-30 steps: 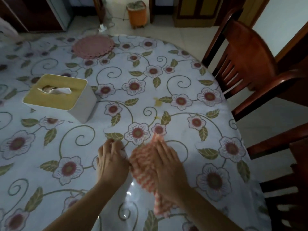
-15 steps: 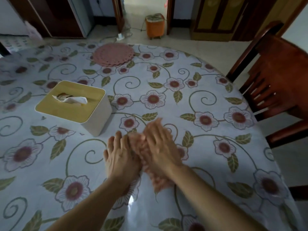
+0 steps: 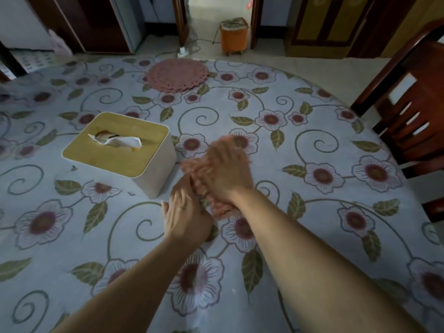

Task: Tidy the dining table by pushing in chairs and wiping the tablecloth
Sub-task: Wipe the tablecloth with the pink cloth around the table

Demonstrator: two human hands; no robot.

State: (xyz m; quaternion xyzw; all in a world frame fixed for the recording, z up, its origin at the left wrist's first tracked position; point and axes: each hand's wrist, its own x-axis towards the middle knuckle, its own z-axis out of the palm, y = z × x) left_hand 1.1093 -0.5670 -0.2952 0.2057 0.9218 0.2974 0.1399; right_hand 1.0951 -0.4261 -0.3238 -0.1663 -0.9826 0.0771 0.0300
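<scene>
Table (image 3: 324, 236) fills most of the view, covered by a white tablecloth (image 3: 72, 224) with a floral and vine print. Dark wooden chair (image 3: 413, 121) stands at the table's right edge, backrest slats facing the table; whether its seat is tucked under can't be told from here. Tissue box (image 3: 125, 152), white body with a yellow-tan lid and a tissue poking out of the slot, sits left of center on the tablecloth, just beside both hands. Round pink crocheted mat (image 3: 177, 74) lies near the far edge, well apart from the hands. Orange bin (image 3: 234, 36) on the floor beyond the table, in a doorway. Pink-orange cloth (image 3: 192, 168) lies flat on the tablecloth near center, just right of the tissue box, mostly under the right hand (image 3: 228, 169). That hand is palm down on the cloth, fingers straight and pressing; it's motion-blurred. Left hand (image 3: 186, 217) sits just nearer the camera, fingers extended and relaxed, tips touching the cloth's near-left edge, palm on or just above the tablecloth, can't tell which.
</scene>
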